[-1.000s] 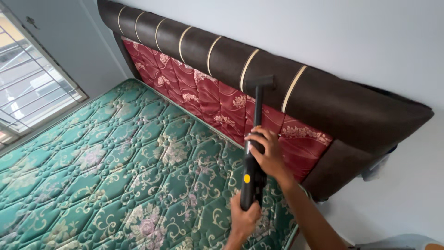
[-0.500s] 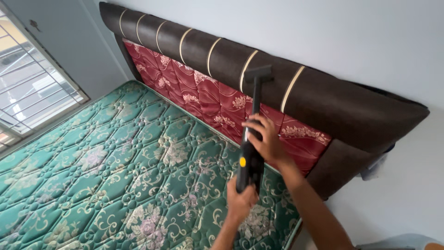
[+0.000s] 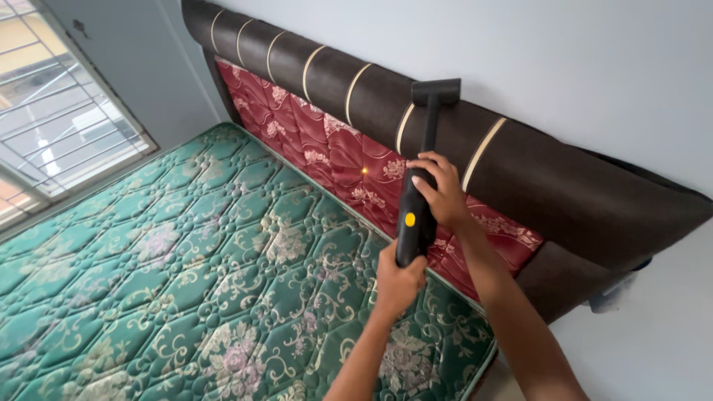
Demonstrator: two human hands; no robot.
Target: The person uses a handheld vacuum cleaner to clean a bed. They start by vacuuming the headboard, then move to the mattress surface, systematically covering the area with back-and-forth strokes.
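Handheld vacuum [image 3: 413, 223]: black, slim, yellow button on the body, held upright over the head end of the bed. Flat nozzle [image 3: 437, 90] pressed at the top edge of the dark brown headboard roll [image 3: 520, 178], close under the pale wall [image 3: 579, 67].

Left hand [image 3: 399, 281]: closed around the lower grip of the vacuum. Right hand [image 3: 440, 193]: wrapped over the upper body just below the tube, fingers curled round it.

Surroundings: red quilted floral panel [image 3: 334, 152] beneath the brown roll; small bright spot on that panel beside the tube, source unclear. Green patterned mattress [image 3: 186, 260] bare, below both forearms. Barred window [image 3: 52, 119] at far left.

Risks, as judged:
- Nozzle at the very crest of the roll; likely to slip over the top and scrape the wall if pushed further up.
- Tube long and thin, both grips low; liable to wobble sideways and lose flat contact on the curved, ribbed surface.
- Hard nozzle edge dragged across the cream piping stripes [image 3: 483, 152]; possible snagging or scuffing.
- Arms stretched well forward over the mattress; weaker control at full reach.

Changes against earlier frames:
- Nozzle higher, from the middle of the brown roll to its upper edge.
- Both hands raised and moved towards the headboard, right hand now over the red panel rather than the mattress edge.
- Bright spot on the panel newly visible.
- View shifted slightly rightward.
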